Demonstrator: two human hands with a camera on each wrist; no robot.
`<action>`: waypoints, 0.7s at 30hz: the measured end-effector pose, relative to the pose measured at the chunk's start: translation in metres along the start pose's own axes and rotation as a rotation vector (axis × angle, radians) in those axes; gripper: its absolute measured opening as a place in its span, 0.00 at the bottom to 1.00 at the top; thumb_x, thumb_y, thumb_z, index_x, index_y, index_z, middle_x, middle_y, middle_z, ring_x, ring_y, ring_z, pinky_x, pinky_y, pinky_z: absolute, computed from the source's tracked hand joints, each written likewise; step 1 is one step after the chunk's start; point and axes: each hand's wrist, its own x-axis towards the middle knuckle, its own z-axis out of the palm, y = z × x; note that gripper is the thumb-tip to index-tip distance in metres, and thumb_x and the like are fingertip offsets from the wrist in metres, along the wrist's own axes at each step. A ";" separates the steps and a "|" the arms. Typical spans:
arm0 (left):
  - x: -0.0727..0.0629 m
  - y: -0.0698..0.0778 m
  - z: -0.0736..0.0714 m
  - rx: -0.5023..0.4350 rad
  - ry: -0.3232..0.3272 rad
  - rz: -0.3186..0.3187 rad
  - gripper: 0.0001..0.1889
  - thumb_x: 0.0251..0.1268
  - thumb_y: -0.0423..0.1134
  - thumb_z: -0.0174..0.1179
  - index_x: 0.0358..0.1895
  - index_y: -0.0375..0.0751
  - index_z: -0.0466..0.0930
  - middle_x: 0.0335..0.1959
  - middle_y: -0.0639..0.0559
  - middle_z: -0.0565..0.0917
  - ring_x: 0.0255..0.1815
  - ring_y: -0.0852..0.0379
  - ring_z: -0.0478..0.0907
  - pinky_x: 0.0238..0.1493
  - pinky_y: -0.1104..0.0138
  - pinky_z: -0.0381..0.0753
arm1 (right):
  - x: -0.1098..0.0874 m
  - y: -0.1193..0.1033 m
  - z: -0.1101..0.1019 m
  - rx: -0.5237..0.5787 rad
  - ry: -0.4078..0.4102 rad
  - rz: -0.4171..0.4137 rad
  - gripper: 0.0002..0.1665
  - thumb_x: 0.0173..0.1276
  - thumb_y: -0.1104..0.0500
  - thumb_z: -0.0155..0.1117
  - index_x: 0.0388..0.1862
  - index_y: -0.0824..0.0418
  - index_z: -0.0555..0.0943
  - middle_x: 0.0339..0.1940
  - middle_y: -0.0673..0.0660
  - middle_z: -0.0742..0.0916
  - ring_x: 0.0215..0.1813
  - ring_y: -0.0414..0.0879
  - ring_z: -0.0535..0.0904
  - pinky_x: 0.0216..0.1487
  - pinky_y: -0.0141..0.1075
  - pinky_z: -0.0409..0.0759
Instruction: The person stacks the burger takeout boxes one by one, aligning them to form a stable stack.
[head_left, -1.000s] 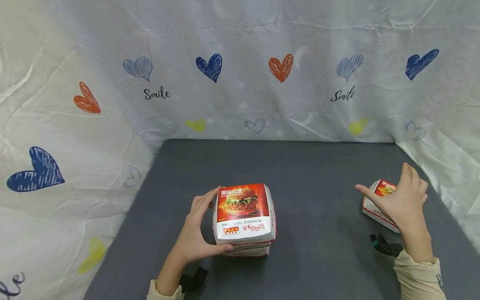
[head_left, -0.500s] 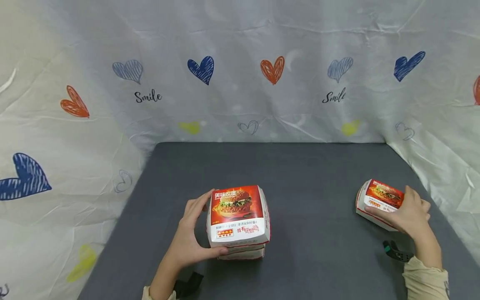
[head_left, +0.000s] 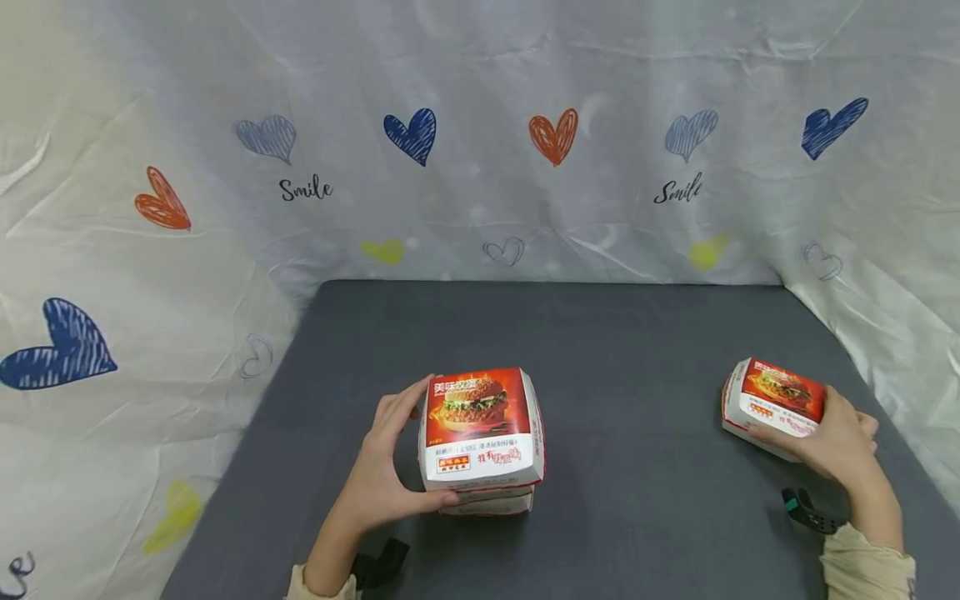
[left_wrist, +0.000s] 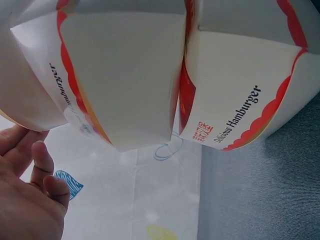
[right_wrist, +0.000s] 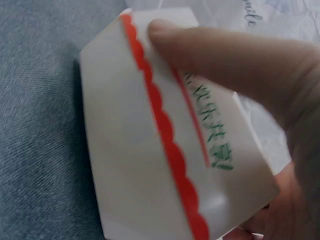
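My left hand [head_left: 386, 467] holds the upper hamburger box [head_left: 480, 425] of a stack, thumb along its near side and fingers around the left and far sides. Its lid is red and white with a burger picture. Below it, mostly hidden in the head view, is a lower box [left_wrist: 240, 90], clearer in the left wrist view. At the right of the table my right hand [head_left: 836, 437] grips a similar hamburger box [head_left: 780, 392]. The right thumb [right_wrist: 200, 47] lies across that box's near side, while the other fingers are largely hidden behind it.
The dark grey table [head_left: 630, 350] lies between the stack and the right box. A white cloth [head_left: 480, 192] printed with hearts hangs behind the table and along its sides. Dark straps [head_left: 810, 508] show at both wrists.
My right hand came down from spread fingers above the right box and now grips it. The left hand keeps its hold on the stack. The head view shifted slightly.
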 end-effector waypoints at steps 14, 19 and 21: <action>0.002 0.002 -0.003 0.008 -0.020 0.001 0.66 0.38 0.55 0.88 0.85 0.51 0.59 0.75 0.52 0.72 0.63 0.56 0.63 0.59 0.52 0.73 | -0.005 0.015 0.011 0.106 -0.020 -0.040 0.80 0.61 0.40 0.80 0.85 0.77 0.36 0.79 0.86 0.53 0.72 0.83 0.44 0.57 0.78 0.52; 0.003 -0.001 -0.007 0.003 0.009 0.009 0.65 0.39 0.54 0.88 0.85 0.51 0.59 0.72 0.50 0.73 0.61 0.56 0.62 0.56 0.49 0.71 | 0.000 0.012 0.013 0.151 -0.016 -0.045 0.79 0.61 0.42 0.81 0.85 0.75 0.35 0.80 0.85 0.52 0.73 0.80 0.44 0.58 0.75 0.55; 0.004 -0.001 -0.007 0.008 0.015 0.010 0.66 0.38 0.54 0.88 0.85 0.51 0.59 0.71 0.50 0.73 0.61 0.56 0.62 0.56 0.50 0.70 | 0.001 0.011 0.012 0.155 -0.018 -0.043 0.79 0.62 0.42 0.81 0.86 0.74 0.35 0.81 0.85 0.52 0.72 0.78 0.44 0.59 0.73 0.57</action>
